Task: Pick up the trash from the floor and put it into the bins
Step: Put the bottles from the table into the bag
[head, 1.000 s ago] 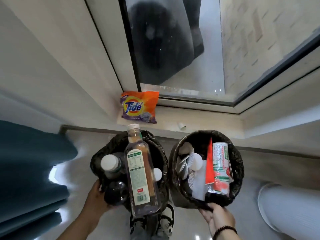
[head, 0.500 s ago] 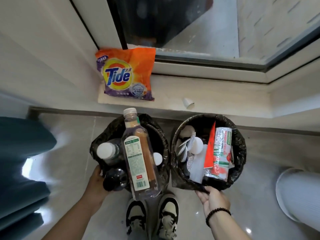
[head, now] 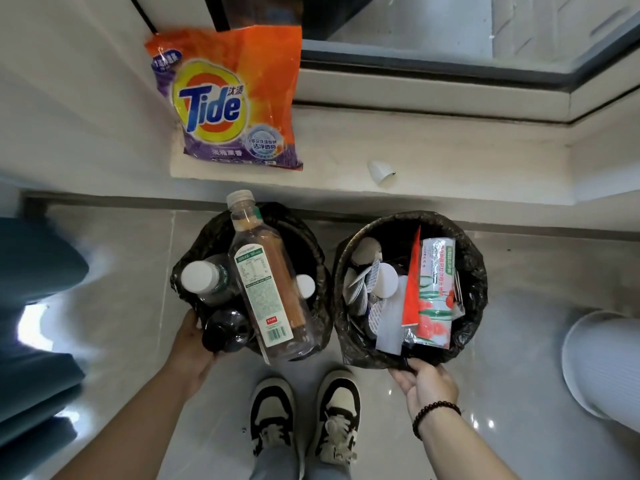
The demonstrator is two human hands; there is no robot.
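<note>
Trash: already in the two bins; none shows on the bare floor (head: 138,306) around them, so the picking-up looks about done.
Left bin (head: 311,258): just left of the right bin, nearly touching it. It holds bottles only, which suggests sorting by kind.
Tall bottle (head: 270,289): lies slanted across the left bin, cap toward the ledge, base jutting over the near rim. Too long to drop inside, so it rests on top.
Right bin (head: 474,271): the landmark. It holds paper lids, wrappers and a red-and-green carton (head: 433,292) standing on end against the liner.
Left hand (head: 190,348): at the near-left rim of the left bin, fingers curled round rim and liner. A firm grip there would steady the overhanging bottle.
Right hand (head: 426,379): at the near rim of the right bin, fingertips pinching the liner's edge; thumb hidden.
Shoes (head: 304,414): just this side of the bins, between the two arms.
Ledge (head: 450,174): beyond the right bin. A Tide bag (head: 232,98) leans upright on it to the far left; a small white cup (head: 381,173) lies tipped on it.
Risk: the bottle may roll off if the left bin is tilted.
</note>
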